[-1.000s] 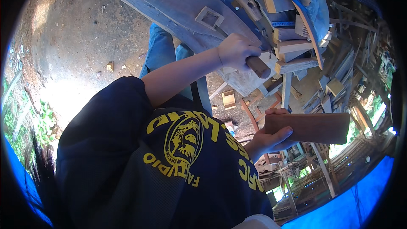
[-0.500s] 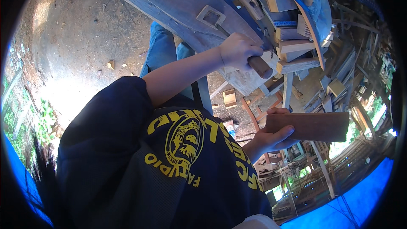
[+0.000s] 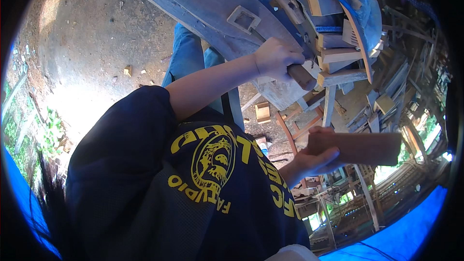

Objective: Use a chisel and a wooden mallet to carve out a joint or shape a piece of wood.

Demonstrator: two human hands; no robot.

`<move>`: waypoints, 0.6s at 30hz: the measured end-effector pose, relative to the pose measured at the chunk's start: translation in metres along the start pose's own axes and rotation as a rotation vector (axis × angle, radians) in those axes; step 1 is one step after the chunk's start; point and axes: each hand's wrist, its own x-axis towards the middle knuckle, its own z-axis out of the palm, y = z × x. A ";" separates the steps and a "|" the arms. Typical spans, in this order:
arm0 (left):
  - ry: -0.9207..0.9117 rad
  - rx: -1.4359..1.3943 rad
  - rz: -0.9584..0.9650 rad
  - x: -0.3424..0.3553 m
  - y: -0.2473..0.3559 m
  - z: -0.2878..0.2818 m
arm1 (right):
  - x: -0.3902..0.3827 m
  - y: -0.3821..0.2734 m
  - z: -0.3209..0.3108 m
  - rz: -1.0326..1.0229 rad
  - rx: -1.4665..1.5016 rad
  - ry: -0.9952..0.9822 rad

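"What is nearest the viewer?"

"The right hand (image 3: 316,157), clamped round one end of a long brown wooden block (image 3: 369,149). The rest of the block reaches out to the right of that hand, touching nothing else that I can make out."

"And the other hand?"

"Farther forward and to its left is the left hand (image 3: 279,59), wrapped round a brown handle (image 3: 301,77). The handle's blunt end pokes out on the side toward the right hand, apart from the block. Past the knuckles a thin dark strip (image 3: 258,34) runs the opposite way; I cannot tell whether it belongs to the handle."

"How are these best handled?"

"My judgement: a firm left grip, with fingers well back from the blunt end. If block and handle are to meet, a flat, square contact should slip least."

"What lies beyond?"

"Just past the left hand, a square wooden frame (image 3: 238,26) rests on the tabletop (image 3: 203,0) of broad boards. To that hand's right are stacked wood pieces (image 3: 342,56)."
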 end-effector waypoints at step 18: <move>0.064 -0.067 0.014 0.001 0.000 -0.008 | -0.017 0.036 -0.002 -0.289 0.259 0.048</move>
